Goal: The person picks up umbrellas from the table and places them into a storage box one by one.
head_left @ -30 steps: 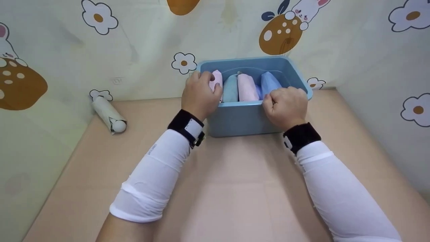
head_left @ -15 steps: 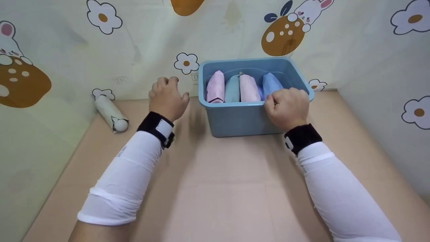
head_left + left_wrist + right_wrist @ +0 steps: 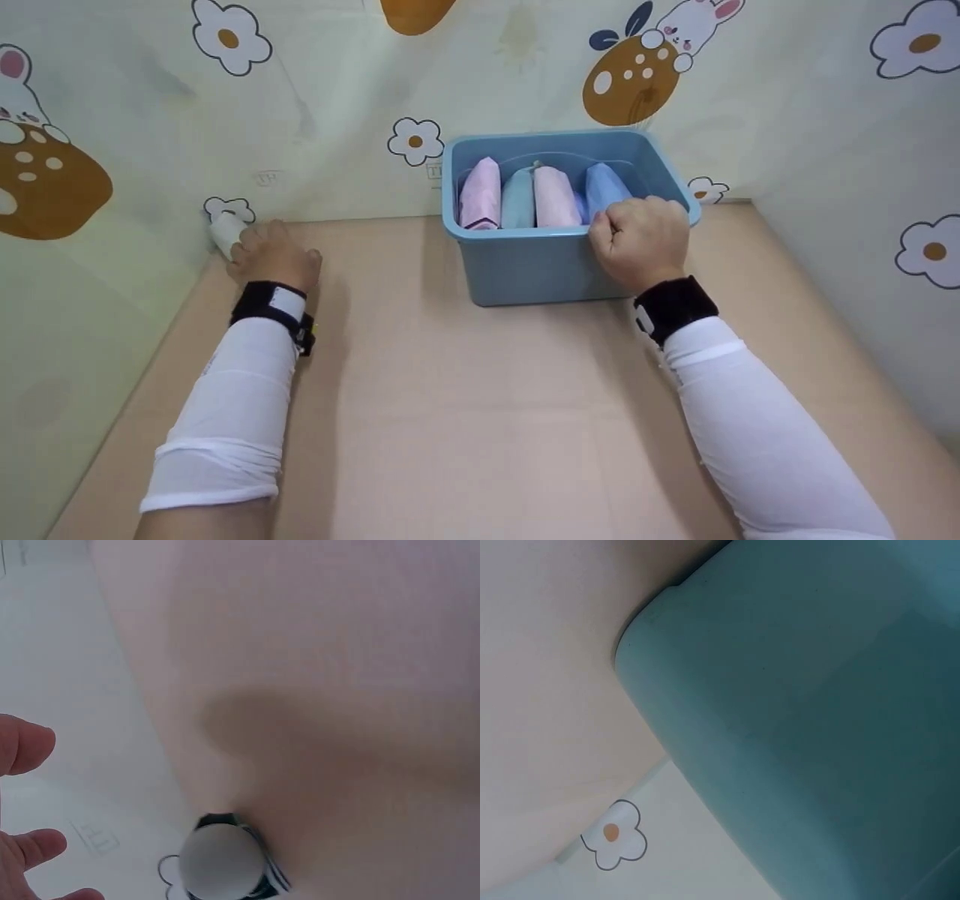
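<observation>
A pale folded umbrella [image 3: 225, 231] lies at the left by the wall. My left hand [image 3: 276, 259] is over it and hides most of it. In the left wrist view the umbrella's round white end [image 3: 221, 861] shows, and the spread fingertips [image 3: 30, 744] are apart from it. My right hand [image 3: 643, 240] grips the front rim of a blue plastic bin [image 3: 536, 266], near its right corner. Inside the bin stand rolled fabric bundles: a pink one [image 3: 480, 193], a green one [image 3: 517, 201], a second pink one [image 3: 556, 196] and a blue one [image 3: 604, 187].
The bin stands on a beige tabletop [image 3: 450, 405] against the back wall [image 3: 322, 112], which has a flower and rabbit print. In the right wrist view the bin's side wall [image 3: 742, 712] takes up most of the picture.
My left hand has left the pink bundle at the bin's left end and moved left to the folded umbrella. The right hand has stayed on the rim.
</observation>
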Available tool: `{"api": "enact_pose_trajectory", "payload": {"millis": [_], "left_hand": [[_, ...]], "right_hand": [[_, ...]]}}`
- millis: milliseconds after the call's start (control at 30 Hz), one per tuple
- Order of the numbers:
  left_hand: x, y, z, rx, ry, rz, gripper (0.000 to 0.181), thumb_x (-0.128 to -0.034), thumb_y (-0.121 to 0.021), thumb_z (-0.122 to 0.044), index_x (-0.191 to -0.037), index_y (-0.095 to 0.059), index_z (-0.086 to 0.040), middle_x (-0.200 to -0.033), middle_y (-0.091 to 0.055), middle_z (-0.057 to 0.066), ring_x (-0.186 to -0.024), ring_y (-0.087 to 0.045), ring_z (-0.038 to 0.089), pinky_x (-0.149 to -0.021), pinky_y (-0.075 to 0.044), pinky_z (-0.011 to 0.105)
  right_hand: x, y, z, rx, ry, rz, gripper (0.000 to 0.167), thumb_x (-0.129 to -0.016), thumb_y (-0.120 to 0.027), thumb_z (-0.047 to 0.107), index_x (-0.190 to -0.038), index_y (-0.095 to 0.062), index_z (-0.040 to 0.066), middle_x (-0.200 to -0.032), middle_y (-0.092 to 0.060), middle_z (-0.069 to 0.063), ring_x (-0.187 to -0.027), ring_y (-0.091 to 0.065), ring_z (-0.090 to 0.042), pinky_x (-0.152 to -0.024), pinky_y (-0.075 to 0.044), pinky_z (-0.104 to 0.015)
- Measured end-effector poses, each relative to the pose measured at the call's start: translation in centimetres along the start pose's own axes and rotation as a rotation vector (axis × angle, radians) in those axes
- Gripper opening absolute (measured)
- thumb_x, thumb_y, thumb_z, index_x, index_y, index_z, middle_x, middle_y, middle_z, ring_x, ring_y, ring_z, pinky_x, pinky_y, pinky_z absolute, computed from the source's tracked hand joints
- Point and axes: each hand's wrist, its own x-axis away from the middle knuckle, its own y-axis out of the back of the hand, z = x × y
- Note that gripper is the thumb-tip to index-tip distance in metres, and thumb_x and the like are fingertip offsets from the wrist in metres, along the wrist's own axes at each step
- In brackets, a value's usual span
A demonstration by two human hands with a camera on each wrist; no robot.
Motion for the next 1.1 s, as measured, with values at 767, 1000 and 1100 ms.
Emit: {"api": "enact_pose_trajectory", "payload": {"millis": [767,1000,1100], "left_hand": [[-0.5,-0.9,6.0,0.172,0.163,0.204,0.079,-0.1037,-0.046,-0.030,-0.170,-0.004,-0.020,-0.150,-0.022,0.046,-0.113,-0.050,0.053,-0.081,-0.049,0.054],[-1.0,-0.8,5.2,0.120,0.106,0.276,0.058,-0.1047,-0.039,-0.016,-0.162,-0.033,-0.005,-0.149,-0.028,0.047,-0.129,-0.046,0.059,-0.101,-0.045,0.063],[-0.8,-0.7,4.9,0.115,0.088,0.240,0.052,-0.1045,-0.040,-0.017,-0.152,-0.043,0.005,-0.142,-0.038,0.046,-0.125,-0.048,0.057,-0.100,-0.046,0.063]], "right_hand": [[-0.1,-0.2,0.0,0.010,0.013,-0.004,0.046,-0.095,-0.051,0.027,-0.053,-0.049,0.009,-0.050,-0.041,-0.008,-0.052,-0.046,-0.033,-0.057,-0.026,-0.039],[-0.2,-0.2,0.0,0.002,0.017,-0.005,0.046,-0.095,-0.052,0.027,-0.053,-0.050,0.009,-0.050,-0.042,-0.008,-0.051,-0.044,-0.032,-0.056,-0.026,-0.038],[-0.1,-0.1,-0.2,0.005,0.015,-0.006,0.046,-0.095,-0.052,0.027,-0.053,-0.050,0.009,-0.050,-0.042,-0.008,-0.051,-0.044,-0.032,-0.056,-0.026,-0.038]]}}
